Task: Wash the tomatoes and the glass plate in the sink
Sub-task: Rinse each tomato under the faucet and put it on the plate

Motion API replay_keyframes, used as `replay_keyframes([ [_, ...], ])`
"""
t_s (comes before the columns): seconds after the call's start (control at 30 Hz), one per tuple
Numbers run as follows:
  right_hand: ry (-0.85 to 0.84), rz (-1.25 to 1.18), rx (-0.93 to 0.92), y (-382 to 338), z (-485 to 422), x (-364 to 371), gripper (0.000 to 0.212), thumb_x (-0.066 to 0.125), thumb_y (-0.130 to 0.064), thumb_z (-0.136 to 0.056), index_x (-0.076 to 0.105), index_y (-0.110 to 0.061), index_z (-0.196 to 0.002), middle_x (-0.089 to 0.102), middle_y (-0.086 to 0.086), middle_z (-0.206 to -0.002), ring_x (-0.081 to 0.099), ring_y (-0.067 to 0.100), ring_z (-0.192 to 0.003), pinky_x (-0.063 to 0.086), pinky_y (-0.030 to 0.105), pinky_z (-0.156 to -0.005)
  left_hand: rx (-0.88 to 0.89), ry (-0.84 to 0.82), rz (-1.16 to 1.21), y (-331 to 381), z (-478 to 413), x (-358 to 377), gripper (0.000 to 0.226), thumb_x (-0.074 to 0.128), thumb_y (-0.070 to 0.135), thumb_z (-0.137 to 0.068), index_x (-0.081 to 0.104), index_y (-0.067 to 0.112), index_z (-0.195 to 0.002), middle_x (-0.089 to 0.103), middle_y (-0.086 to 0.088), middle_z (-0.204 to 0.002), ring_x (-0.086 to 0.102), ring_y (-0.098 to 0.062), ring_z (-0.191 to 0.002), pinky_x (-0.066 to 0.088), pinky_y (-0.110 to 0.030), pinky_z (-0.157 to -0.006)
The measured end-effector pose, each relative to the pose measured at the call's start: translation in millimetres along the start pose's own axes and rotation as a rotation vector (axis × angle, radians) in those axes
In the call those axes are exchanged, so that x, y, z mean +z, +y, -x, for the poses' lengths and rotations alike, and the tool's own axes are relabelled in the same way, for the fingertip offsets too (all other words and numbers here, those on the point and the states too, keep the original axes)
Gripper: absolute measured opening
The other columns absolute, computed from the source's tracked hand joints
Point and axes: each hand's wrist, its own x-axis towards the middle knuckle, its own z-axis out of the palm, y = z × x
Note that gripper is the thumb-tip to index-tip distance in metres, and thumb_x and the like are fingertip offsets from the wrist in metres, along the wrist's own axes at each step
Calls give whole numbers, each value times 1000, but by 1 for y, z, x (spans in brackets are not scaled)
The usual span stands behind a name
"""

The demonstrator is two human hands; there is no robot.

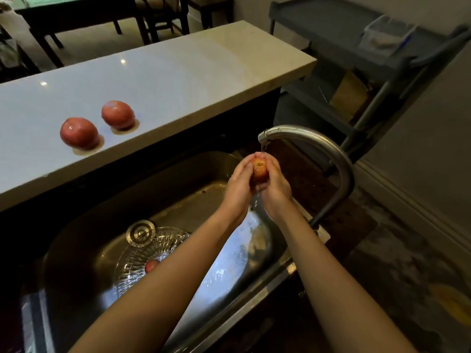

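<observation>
My left hand [238, 186] and right hand [276, 186] reach out on nearly straight arms, and both curl around one tomato [259, 169] under the thin water from the tap [318, 146]. Below in the sink [173, 177], the glass plate [137, 250] lies with a small tomato [151, 265] on it. A near tomato [79, 133] and a far tomato [117, 115] sit wet on the white counter [178, 77].
</observation>
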Motion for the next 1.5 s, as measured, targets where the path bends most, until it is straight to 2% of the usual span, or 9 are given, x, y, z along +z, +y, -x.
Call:
replay_keyframes([
  [0.23, 35, 201, -61, 4, -12, 0, 35, 39, -41, -96, 56, -22, -119, 63, -7, -97, 60, 6, -91, 50, 21, -72, 22, 131, -354, 9, -20, 16, 16, 40, 33, -98, 43, 18, -96, 51, -1, -88, 54, -13, -84, 48, -29, -73],
  [0.4, 195, 179, -75, -12, -15, 1, 22, 42, -32, -93, 63, -31, -85, 65, -3, -86, 63, 16, -88, 46, 25, -65, -58, 42, -341, 9, -20, 28, 23, 38, 32, -98, 48, 15, -109, 58, -4, -97, 58, -16, -94, 50, -38, -88],
  [0.53, 11, 459, -268, -10, -5, 4, 21, 35, -42, -96, 51, -37, -107, 59, 0, -113, 58, 14, -105, 50, 28, -83, -10, 122, -210, 25, -26, 23, 31, 40, 20, -96, 56, 20, -69, 59, 5, -60, 56, -10, -64, 46, -25, -60],
  [0.73, 193, 201, -76, -26, -19, 4, 30, 35, -36, -97, 61, -30, -82, 63, -2, -85, 61, 18, -88, 50, 29, -70, -116, 67, -284, 19, -30, 29, 17, 35, 30, -98, 46, 17, -101, 55, -4, -89, 56, -16, -83, 48, -26, -58],
  [0.87, -34, 595, -258, -16, -9, 9, 26, 32, -42, -96, 54, -30, -105, 53, 3, -113, 58, 14, -98, 55, 31, -79, -183, 182, -98, 31, -34, 16, 33, 38, 29, -94, 54, 17, -67, 55, 2, -51, 51, -12, -49, 37, -19, -42],
  [0.97, -134, 568, -313, -20, -9, 4, 20, 37, -39, -97, 53, -30, -106, 54, -1, -107, 63, -2, -77, 50, 11, -57, -270, 59, -49, 40, -37, 10, 42, 32, 38, -96, 57, 10, -77, 51, -4, -46, 37, -10, -28, 25, -10, -30],
  [1.1, 98, 436, -151, -34, -26, 4, 21, 34, -27, -98, 55, -22, -101, 60, 8, -104, 61, 13, -92, 50, 27, -77, -263, 50, -95, 34, -28, 21, 46, 32, 49, -97, 59, 12, -89, 59, -5, -59, 53, -10, -39, 38, -15, -35],
  [1.27, -129, 566, -135, -33, -14, 3, 11, 42, -41, -94, 47, -39, -85, 60, 1, -96, 66, 5, -63, 46, 10, -46, -246, 118, -169, 38, -29, 17, 50, 27, 52, -96, 52, 13, -76, 42, 1, -42, 32, -7, -29, 21, -10, -32],
  [1.5, 144, 269, -57, -39, -20, 11, 25, 36, -25, -98, 57, -17, -107, 60, 11, -105, 59, 23, -100, 49, 33, -83, -271, 43, -132, 39, -25, 26, 39, 34, 46, -98, 58, 18, -84, 58, -2, -69, 55, -11, -58, 46, -20, -46],
])
